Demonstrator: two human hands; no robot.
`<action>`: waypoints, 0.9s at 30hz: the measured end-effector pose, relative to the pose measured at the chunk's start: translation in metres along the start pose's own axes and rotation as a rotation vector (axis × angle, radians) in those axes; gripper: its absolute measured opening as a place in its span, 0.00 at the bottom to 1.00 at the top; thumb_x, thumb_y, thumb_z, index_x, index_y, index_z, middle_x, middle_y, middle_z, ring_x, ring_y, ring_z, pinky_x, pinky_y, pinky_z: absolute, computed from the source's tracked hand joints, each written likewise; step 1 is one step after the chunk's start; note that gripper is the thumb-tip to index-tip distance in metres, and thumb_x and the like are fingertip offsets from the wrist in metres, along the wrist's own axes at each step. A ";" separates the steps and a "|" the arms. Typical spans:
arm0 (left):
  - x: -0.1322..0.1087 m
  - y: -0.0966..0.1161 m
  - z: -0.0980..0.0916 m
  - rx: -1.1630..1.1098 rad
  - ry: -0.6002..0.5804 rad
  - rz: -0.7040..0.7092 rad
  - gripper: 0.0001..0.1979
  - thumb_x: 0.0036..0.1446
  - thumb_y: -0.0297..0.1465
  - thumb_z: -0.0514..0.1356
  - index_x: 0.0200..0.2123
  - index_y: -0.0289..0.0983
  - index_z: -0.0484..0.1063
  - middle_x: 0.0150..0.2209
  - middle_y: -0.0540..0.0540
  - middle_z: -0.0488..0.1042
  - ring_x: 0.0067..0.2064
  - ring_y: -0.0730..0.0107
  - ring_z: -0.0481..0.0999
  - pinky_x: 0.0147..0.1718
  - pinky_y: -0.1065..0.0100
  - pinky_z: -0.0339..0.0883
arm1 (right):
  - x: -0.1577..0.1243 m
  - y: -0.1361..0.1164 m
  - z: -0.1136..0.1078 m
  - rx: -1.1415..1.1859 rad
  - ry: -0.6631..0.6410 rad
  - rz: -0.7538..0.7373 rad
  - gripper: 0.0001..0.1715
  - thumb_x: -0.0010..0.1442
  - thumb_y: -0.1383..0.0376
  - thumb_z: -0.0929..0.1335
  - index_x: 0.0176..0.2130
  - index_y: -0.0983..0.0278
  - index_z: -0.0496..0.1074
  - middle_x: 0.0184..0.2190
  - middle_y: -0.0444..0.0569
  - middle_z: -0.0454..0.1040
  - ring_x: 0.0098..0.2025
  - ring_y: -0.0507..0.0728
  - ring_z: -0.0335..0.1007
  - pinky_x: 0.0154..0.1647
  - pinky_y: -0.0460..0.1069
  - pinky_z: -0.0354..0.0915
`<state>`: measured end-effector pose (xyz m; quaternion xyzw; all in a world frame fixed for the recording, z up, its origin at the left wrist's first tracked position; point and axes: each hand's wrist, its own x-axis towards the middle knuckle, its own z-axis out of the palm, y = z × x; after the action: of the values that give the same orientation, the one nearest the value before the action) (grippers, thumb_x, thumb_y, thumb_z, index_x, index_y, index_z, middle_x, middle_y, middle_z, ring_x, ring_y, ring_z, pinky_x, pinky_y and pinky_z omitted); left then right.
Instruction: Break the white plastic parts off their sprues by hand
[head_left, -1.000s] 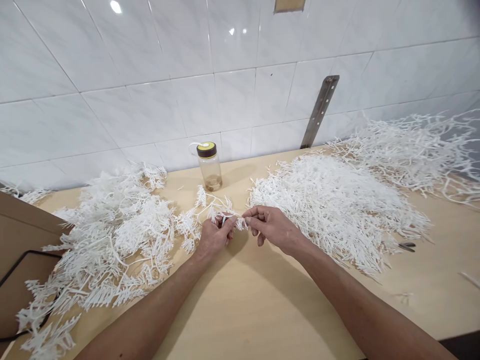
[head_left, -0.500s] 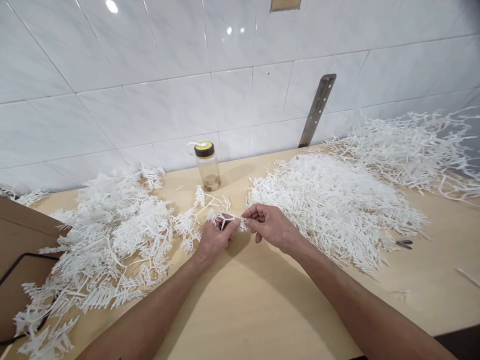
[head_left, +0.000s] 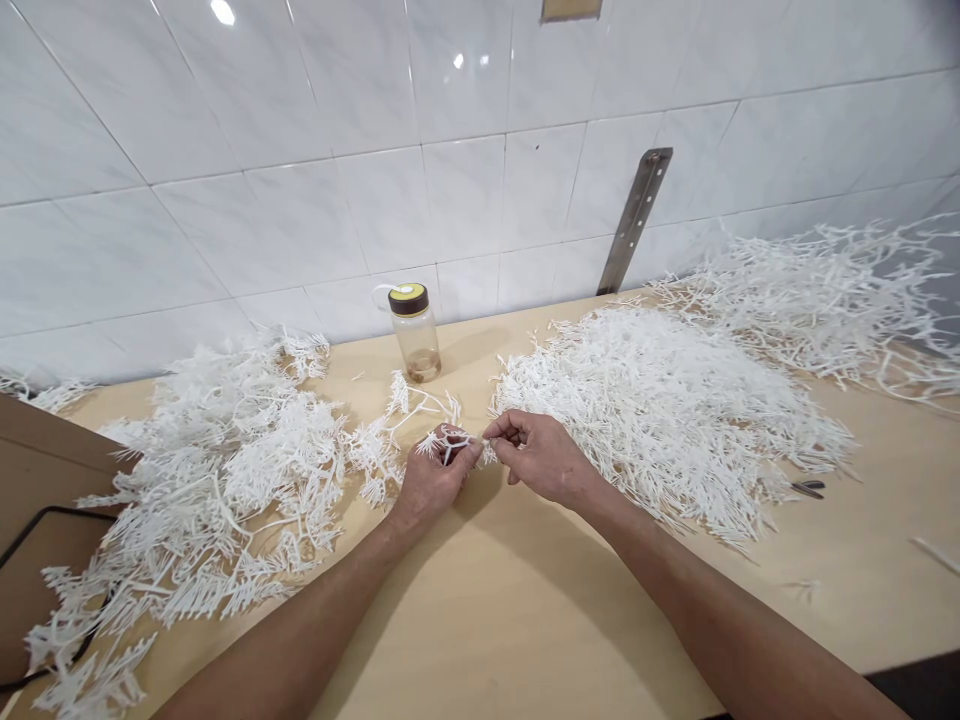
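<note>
My left hand is closed on a white plastic branch with feathery tips, pinched between thumb and fingers. Close beside it, my right hand pinches the small tufted piece at the branch's right end; the fingertips partly hide that piece. Left of my hands spreads a loose heap of white branched sprigs, with a few stems trailing up to my left hand. On the right, a dense pile of thin white pieces lies just beyond my right hand.
A clear bottle with a dark and yellow lid stands behind my hands. Bare white stems lie at the far right. Small snips rest by the pile. A metal bracket leans at the tiled wall; a cardboard box sits left.
My left hand has turned the branch slightly, so its feathery tip shows more. My right fingers have drawn closer together at the branch's end. The piles and bottle stay put.
</note>
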<state>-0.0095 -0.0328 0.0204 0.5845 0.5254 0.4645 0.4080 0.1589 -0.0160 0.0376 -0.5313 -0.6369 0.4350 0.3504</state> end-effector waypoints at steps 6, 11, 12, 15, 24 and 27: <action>0.002 0.000 -0.005 0.011 -0.072 -0.030 0.17 0.55 0.44 0.64 0.25 0.36 0.71 0.18 0.53 0.66 0.22 0.73 0.65 0.23 0.70 0.57 | 0.000 0.000 0.000 0.097 -0.029 -0.035 0.06 0.51 0.68 0.68 0.34 0.62 0.72 0.29 0.44 0.72 0.25 0.51 0.69 0.22 0.45 0.70; 0.005 -0.003 -0.008 -0.058 -0.098 -0.077 0.19 0.55 0.46 0.64 0.23 0.37 0.69 0.16 0.53 0.64 0.19 0.75 0.63 0.21 0.71 0.55 | 0.000 -0.003 -0.004 0.081 -0.061 -0.029 0.06 0.55 0.66 0.67 0.36 0.63 0.73 0.27 0.42 0.72 0.21 0.49 0.70 0.22 0.44 0.66; 0.005 -0.003 -0.008 -0.066 -0.100 -0.085 0.19 0.54 0.46 0.64 0.23 0.37 0.68 0.16 0.53 0.64 0.19 0.75 0.63 0.21 0.71 0.55 | 0.000 -0.003 -0.004 0.079 -0.068 -0.027 0.07 0.56 0.65 0.67 0.37 0.63 0.73 0.27 0.42 0.72 0.21 0.49 0.71 0.22 0.44 0.66; 0.005 -0.004 -0.008 -0.069 -0.090 -0.103 0.19 0.53 0.46 0.65 0.24 0.37 0.69 0.16 0.54 0.64 0.19 0.75 0.62 0.21 0.71 0.55 | 0.000 0.000 -0.005 0.077 -0.089 -0.011 0.09 0.58 0.66 0.66 0.39 0.63 0.73 0.27 0.41 0.71 0.21 0.50 0.74 0.21 0.43 0.63; 0.003 0.003 -0.004 -0.020 -0.066 -0.032 0.16 0.53 0.44 0.66 0.29 0.36 0.72 0.18 0.54 0.66 0.21 0.73 0.65 0.22 0.71 0.58 | 0.001 0.002 -0.002 0.072 -0.055 -0.036 0.08 0.54 0.69 0.66 0.37 0.63 0.73 0.31 0.43 0.73 0.22 0.49 0.70 0.24 0.45 0.70; 0.002 0.003 -0.004 -0.017 -0.075 -0.020 0.16 0.53 0.44 0.65 0.27 0.37 0.70 0.17 0.54 0.65 0.21 0.73 0.65 0.22 0.71 0.58 | 0.001 0.002 -0.001 0.100 -0.057 -0.047 0.07 0.54 0.67 0.67 0.36 0.63 0.73 0.30 0.44 0.72 0.23 0.49 0.69 0.24 0.46 0.71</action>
<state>-0.0126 -0.0308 0.0240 0.5928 0.5115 0.4428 0.4369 0.1599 -0.0144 0.0362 -0.4853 -0.6366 0.4729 0.3683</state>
